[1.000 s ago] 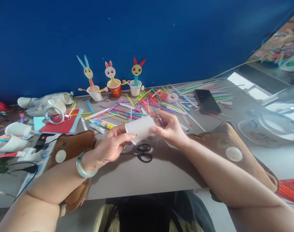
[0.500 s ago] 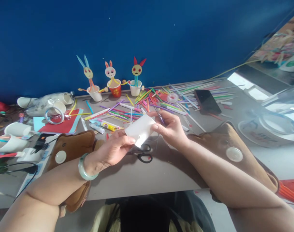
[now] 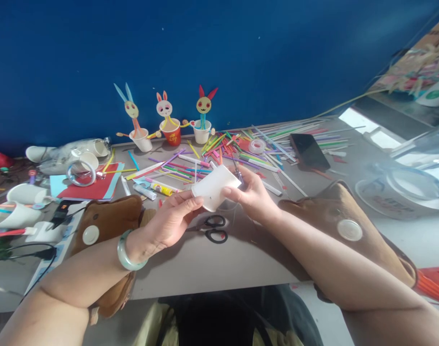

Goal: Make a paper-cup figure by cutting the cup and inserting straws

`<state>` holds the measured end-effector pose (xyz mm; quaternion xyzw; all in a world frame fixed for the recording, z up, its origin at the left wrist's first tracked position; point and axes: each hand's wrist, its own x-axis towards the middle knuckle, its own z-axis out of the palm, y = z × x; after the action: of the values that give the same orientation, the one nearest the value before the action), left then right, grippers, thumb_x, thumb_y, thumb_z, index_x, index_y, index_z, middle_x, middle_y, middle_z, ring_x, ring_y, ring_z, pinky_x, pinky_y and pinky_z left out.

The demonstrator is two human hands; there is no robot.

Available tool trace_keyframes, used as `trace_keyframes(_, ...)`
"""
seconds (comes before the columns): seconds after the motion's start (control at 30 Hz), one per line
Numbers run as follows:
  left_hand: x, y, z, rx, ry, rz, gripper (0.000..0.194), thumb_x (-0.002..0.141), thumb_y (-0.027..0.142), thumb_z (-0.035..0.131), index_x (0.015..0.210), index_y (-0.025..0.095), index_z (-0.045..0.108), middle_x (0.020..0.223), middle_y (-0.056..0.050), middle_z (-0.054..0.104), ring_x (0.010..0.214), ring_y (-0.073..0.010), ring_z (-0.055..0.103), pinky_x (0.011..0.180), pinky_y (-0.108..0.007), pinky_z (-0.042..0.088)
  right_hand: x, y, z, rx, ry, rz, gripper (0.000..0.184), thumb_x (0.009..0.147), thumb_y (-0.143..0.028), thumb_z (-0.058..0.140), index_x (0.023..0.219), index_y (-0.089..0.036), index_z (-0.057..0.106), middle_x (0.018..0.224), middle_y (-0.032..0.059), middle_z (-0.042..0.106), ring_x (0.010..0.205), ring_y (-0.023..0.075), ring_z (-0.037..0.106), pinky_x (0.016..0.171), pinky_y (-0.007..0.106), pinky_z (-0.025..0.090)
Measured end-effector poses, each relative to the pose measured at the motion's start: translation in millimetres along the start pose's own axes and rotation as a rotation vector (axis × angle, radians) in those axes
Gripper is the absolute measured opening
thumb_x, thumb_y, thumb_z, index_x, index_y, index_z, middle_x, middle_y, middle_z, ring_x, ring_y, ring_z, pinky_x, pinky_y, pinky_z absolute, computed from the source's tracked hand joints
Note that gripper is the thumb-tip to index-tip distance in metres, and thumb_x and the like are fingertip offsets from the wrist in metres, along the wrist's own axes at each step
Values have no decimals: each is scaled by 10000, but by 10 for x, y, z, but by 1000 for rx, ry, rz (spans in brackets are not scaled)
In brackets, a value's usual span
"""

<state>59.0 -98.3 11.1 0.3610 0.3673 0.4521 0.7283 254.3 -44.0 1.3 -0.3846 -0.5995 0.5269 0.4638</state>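
Both hands hold a white paper cup (image 3: 215,187) on its side above the grey table (image 3: 212,259). My left hand (image 3: 169,222), with a green bangle on the wrist, pinches the cup's near end. My right hand (image 3: 251,193) grips the cup's far side and also keeps a thin metal tool (image 3: 237,171) between its fingers, which points up and away. Black-handled scissors (image 3: 215,228) lie on the table just below the cup.
Many coloured straws and sticks (image 3: 219,156) litter the table behind the hands. Three paper rabbit figures in cups (image 3: 169,120) stand at the blue wall. A black phone (image 3: 308,150), a tape roll (image 3: 257,145), red and blue paper (image 3: 93,185) and brown arm rests (image 3: 107,221) are nearby.
The cup has been turned and lifted slightly between the hands. Its far end has swung up and right. The left thumb has shifted along its near edge.
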Motion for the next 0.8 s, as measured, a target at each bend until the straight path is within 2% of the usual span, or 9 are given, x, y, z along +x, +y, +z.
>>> trace_keyframes(0.07, 1, -2, 4, 36, 28, 23, 410, 702, 348, 838, 1051, 140, 778, 1042, -104, 744, 941, -220, 635, 828, -315, 471, -17, -13, 20, 6, 19, 2, 576, 611, -590, 858, 916, -174, 603, 777, -7, 587, 690, 126, 509, 610, 241, 423)
trace_keyframes(0.27, 7, -23, -5, 122, 127, 59, 246, 675, 329, 857, 809, 148, 756, 771, -37, 703, 751, -152, 593, 737, -283, 446, -49, -56, 65, 16, 29, -8, 583, 606, -562, 870, 936, -175, 586, 793, -8, 594, 705, 125, 508, 616, 241, 418)
trace_keyframes(0.4, 8, -6, -73, 246, 136, 157, 292, 824, 413, 742, 698, 162, 662, 652, -6, 615, 609, -113, 519, 619, -262, 416, -27, -16, 52, 47, 77, 42, 560, 655, -577, 834, 958, -175, 590, 767, -17, 573, 653, 103, 480, 565, 225, 381)
trace_keyframes(0.47, 13, 25, -123, 366, 154, 348, 261, 879, 389, 684, 738, 178, 623, 717, 0, 592, 642, -110, 525, 633, -254, 438, -10, 22, 37, 84, 72, 71, 526, 710, -612, 779, 940, -177, 591, 700, -35, 526, 581, 84, 427, 505, 215, 324)
trace_keyframes(0.53, 23, 58, -172, 551, 154, 625, 172, 842, 322, 724, 858, 196, 609, 906, -28, 608, 833, -148, 591, 754, -278, 495, 2, 51, 25, 123, 23, 100, 519, 727, -638, 752, 898, -175, 593, 645, -47, 484, 531, 72, 381, 468, 211, 274)
trace_keyframes(0.6, 34, 83, -208, 775, 104, 857, 299, 779, 268, 773, 1003, 208, 585, 1132, -86, 593, 1084, -220, 590, 875, -341, 520, 1, 64, 23, 152, -56, 130, 532, 719, -655, 751, 861, -167, 594, 618, -49, 465, 513, 68, 361, 453, 211, 247)
trace_keyframes(0.67, 33, 96, -229, 1009, 20, 1023, 400, 771, 249, 784, 1099, 214, 558, 1267, -133, 568, 1221, -272, 557, 935, -409, 528, -13, 64, 32, 166, -133, 167, 551, 713, -668, 755, 853, -157, 600, 607, -47, 458, 510, 68, 354, 451, 210, 237)
trace_keyframes(0.73, 16, 104, -241, 1207, -52, 1209, 353, 798, 224, 764, 1086, 227, 560, 1244, -121, 614, 1216, -275, 587, 975, -462, 522, -34, 62, 49, 176, -208, 215, 577, 714, -684, 751, 879, -150, 610, 607, -44, 466, 510, 69, 357, 452, 210, 238)
trace_keyframes(0.8, -14, 115, -253, 1366, -89, 1419, 249, 820, 175, 729, 1012, 240, 583, 1124, -69, 689, 1148, -248, 639, 1023, -485, 494, -54, 67, 71, 199, -299, 273, 608, 717, -699, 743, 930, -144, 616, 644, -25, 514, 529, 79, 399, 462, 211, 265)
